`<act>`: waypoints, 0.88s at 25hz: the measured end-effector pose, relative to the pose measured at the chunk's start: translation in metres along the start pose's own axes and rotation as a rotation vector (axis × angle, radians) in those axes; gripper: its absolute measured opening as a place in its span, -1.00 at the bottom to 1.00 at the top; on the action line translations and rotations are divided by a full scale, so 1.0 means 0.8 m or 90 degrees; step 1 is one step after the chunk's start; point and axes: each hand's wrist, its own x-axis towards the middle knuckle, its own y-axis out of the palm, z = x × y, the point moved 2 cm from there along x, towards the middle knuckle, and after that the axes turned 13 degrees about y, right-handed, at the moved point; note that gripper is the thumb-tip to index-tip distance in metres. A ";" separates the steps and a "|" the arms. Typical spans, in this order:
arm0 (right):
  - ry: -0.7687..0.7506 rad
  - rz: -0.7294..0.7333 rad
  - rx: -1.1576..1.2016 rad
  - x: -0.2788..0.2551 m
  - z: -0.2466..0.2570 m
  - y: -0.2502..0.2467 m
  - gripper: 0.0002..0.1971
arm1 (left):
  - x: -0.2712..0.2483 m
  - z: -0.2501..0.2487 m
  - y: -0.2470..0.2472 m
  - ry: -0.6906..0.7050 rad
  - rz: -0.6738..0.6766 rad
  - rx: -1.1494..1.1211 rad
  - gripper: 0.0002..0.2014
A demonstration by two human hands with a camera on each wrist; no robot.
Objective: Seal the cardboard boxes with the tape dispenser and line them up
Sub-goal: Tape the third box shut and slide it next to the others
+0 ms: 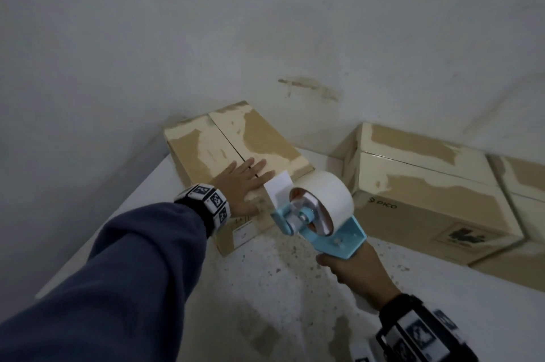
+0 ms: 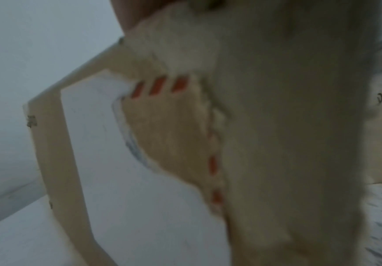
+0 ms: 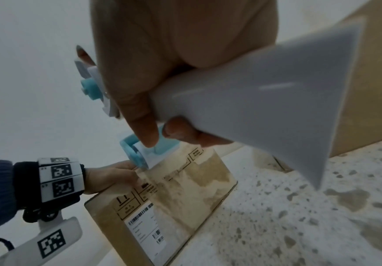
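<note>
A cardboard box (image 1: 206,149) with closed flaps stands against the wall at the table's back left. My left hand (image 1: 247,184) lies flat on its top near the front edge, fingers straight across the seam. My right hand (image 1: 351,270) grips the handle of a light-blue tape dispenser (image 1: 321,214) carrying a white tape roll (image 1: 327,187). The dispenser's front end hovers at the box's near right corner, beside my left hand. In the right wrist view my fingers (image 3: 144,111) wrap the dispenser handle (image 3: 253,100) above the box's labelled front face (image 3: 162,207). The left wrist view shows only blurred box side (image 2: 276,126).
A larger cardboard box (image 1: 427,193) marked PICO lies to the right, with another box (image 1: 522,182) behind it at the frame's edge. The white speckled tabletop (image 1: 280,288) spreads in front. Grey walls close off the back and left.
</note>
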 end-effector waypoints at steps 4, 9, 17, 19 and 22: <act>0.004 0.003 0.024 0.011 -0.012 0.006 -0.77 | 0.012 -0.013 -0.008 -0.077 -0.045 -0.132 -0.20; 0.011 0.001 0.031 0.030 -0.029 0.021 -0.79 | 0.034 -0.030 0.008 -0.202 -0.021 -0.080 -0.21; 0.072 0.034 0.003 0.060 -0.039 0.036 -0.77 | 0.035 -0.030 0.004 -0.208 -0.048 -0.075 -0.26; 0.058 0.037 -0.005 0.057 -0.046 0.026 -0.73 | 0.036 -0.034 0.002 -0.228 -0.051 -0.084 -0.24; 0.011 0.004 0.031 0.055 -0.041 0.002 -0.69 | 0.040 -0.049 0.007 -0.287 -0.074 -0.091 -0.20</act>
